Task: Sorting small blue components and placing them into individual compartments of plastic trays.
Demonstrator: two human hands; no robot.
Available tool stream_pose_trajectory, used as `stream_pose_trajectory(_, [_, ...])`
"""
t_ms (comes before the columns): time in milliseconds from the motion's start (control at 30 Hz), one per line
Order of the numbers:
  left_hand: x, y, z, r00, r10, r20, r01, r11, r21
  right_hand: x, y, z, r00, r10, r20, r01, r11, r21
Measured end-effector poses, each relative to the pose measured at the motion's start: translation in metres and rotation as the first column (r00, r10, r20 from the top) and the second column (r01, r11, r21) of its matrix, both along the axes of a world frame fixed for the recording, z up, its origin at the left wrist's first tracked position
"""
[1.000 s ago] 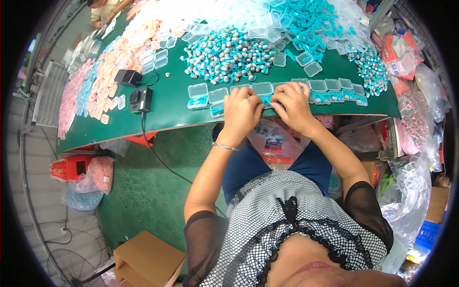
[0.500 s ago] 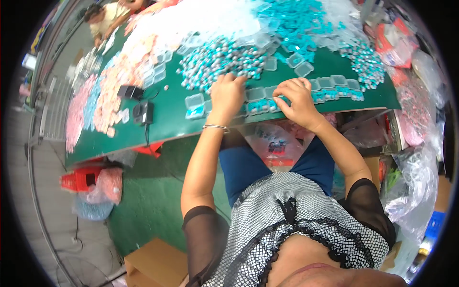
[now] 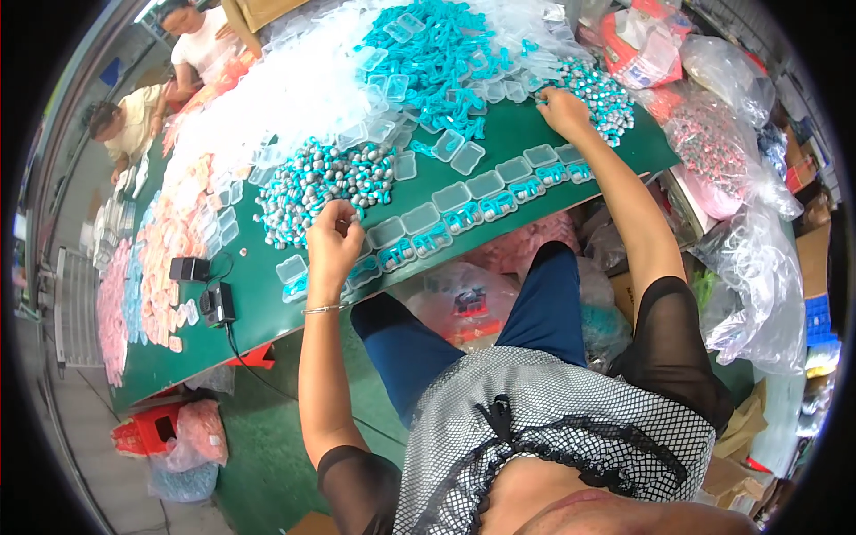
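A row of small clear plastic boxes [image 3: 463, 217] with lids flipped open runs along the table's near edge; teal pieces lie in them. My left hand [image 3: 334, 245] is over the left end of this row, beside a pile of small round grey-and-teal pieces [image 3: 325, 178]. Its thumb and fingers are pinched together, and whatever they hold is too small to make out. Stretched far to the right, my right hand [image 3: 565, 114] touches the edge of a second pile of grey-and-teal pieces [image 3: 599, 94]. Its fingertips are drawn together; what is between them is unclear.
Loose teal pieces [image 3: 432, 62] and a heap of clear plastic [image 3: 294, 89] cover the far side of the green table [image 3: 259, 316]. Peach pieces [image 3: 174, 241] and a black device with a cord [image 3: 217, 304] lie left. Bags [image 3: 713, 134] stand right; two people sit far left.
My right hand has moved from the box row out to the right-hand pile. My left hand has stayed near the row's left end. The view has shifted, showing a second person.
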State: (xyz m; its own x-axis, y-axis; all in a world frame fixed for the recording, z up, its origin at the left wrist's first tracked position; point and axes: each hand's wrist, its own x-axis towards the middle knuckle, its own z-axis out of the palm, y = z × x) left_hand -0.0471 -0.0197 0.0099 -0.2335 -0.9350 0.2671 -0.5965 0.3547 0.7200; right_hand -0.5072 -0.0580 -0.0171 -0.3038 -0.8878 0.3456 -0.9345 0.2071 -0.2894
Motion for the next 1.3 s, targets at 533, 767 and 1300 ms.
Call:
stream_pose_trajectory(533, [0.046, 0.046, -0.012, 0.904, 0.031, -0.427, 0.094, 0.958, 0.269, -0.003, -0.012, -0.013, 0.899, 0.143, -0.414, -0.085, 0.984, 0.155])
stream_pose_trajectory(767, [0.048, 0.067, -0.014, 0.972, 0.024, -0.234, -0.003, 0.996, 0.09, -0.015, -0.013, -0.006, 0.826, 0.282, -0.487, -0.209, 0.957, 0.2])
stream_pose_trajectory(1300, [0.05, 0.075, -0.018, 0.985, -0.025, -0.171, 0.01, 0.996, -0.088, 0.228, 0.087, 0.034, -0.085, 0.343, 0.936, -0.571, 0.753, -0.328])
